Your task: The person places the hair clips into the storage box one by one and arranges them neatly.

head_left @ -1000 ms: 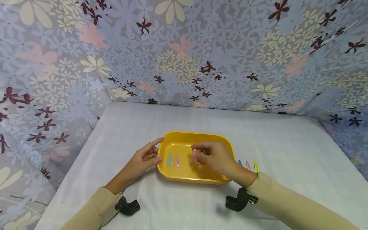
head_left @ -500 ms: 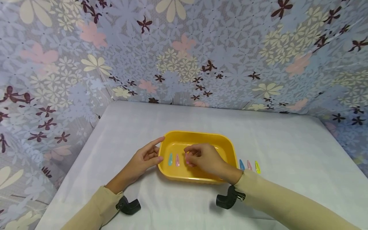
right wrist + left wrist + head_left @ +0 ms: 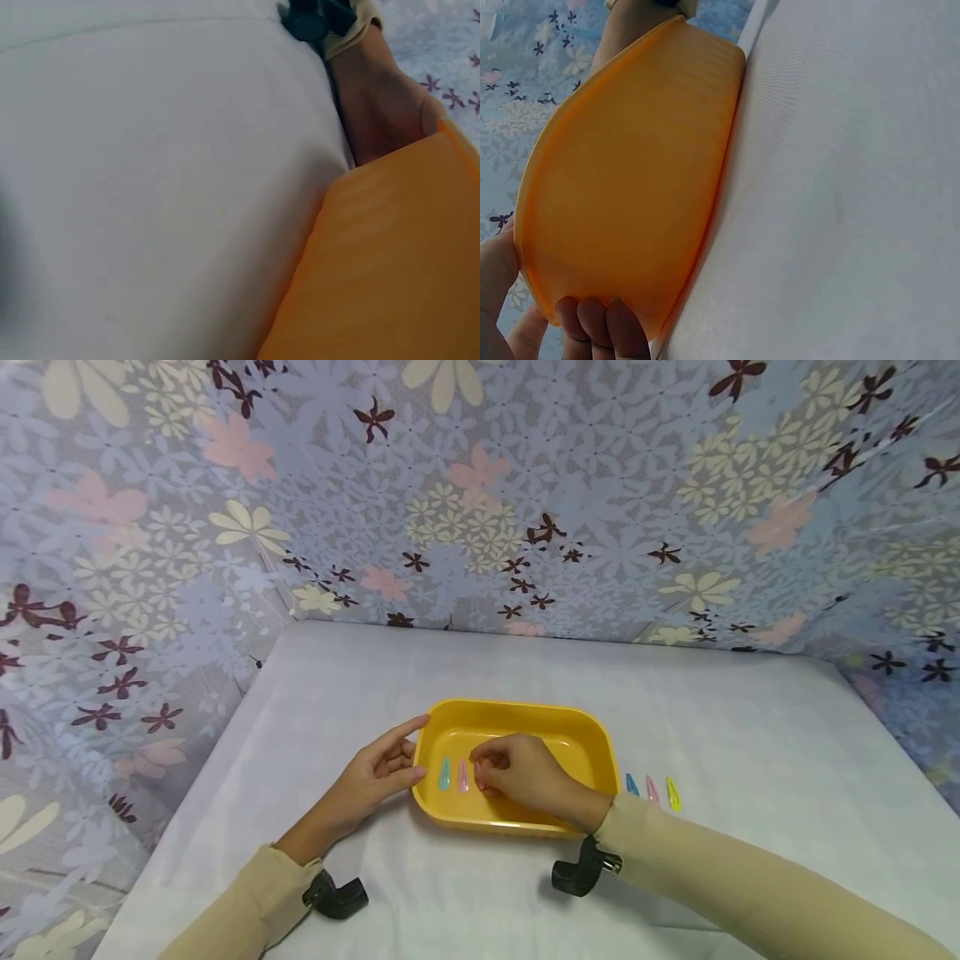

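A yellow plastic tray (image 3: 517, 706) sits on the white-covered table. On its left end my left hand (image 3: 375, 771) holds the rim with thumb and forefinger, while the other fingers bend against the outer wall, as the left wrist view shows beside the tray's side (image 3: 622, 187). Inside the tray, a teal snap hair clip (image 3: 445, 774) and a pink hair clip (image 3: 463, 776) lie side by side. Just right of them my right hand (image 3: 528, 774) pinches another pink clip (image 3: 479, 775), mostly covered by the fingers, low over the tray floor.
Outside the tray's right end, a blue clip (image 3: 632, 785), a pink clip (image 3: 652, 789) and a yellow clip (image 3: 673, 794) lie in a row on the table (image 3: 750, 735). Floral cloth (image 3: 480, 568) hangs behind and at the sides.
My right hand has moved left and slightly down with the pinched pink clip, closer to the two clips in the tray. The left hand stays at the rim.
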Available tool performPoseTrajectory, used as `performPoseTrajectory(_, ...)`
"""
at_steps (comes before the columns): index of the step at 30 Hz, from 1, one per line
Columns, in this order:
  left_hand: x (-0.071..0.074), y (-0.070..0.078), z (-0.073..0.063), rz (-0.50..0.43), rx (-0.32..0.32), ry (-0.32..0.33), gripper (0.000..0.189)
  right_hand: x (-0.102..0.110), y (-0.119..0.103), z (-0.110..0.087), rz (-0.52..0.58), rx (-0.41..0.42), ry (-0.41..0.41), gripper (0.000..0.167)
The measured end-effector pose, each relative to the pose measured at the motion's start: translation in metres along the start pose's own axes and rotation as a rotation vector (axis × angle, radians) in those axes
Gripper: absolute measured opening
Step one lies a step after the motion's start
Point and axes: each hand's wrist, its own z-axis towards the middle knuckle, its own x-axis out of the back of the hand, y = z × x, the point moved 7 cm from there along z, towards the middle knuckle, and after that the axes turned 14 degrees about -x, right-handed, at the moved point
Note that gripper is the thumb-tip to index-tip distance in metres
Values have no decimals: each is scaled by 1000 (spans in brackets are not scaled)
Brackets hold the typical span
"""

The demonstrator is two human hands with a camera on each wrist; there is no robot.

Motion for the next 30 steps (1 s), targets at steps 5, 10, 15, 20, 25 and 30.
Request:
performPoseTrajectory(5,0,2,1,-5,0,-2,68,0,2,1,-16,-8,7,17)
performPoseTrajectory(10,0,0,1,-11,2,-3,68,1,-2,1,-85,30,36,16)
performPoseTrajectory(15,-1,0,1,3,-1,-3,68,2,-3,0,-179,71,80,16)
performPoseTrajectory(20,-1,0,0,0,-4,-4,69,3,-3,0,-219,78,111,15)
performPoseTrajectory(25,-1,-1,-1,-7,-13,-8,69,3,-3,-1,-217,71,104,15)
performPoseTrajectory(30,-1,-1,0,-9,-23,-15,69,4,-4,-3,-195,73,108,14)
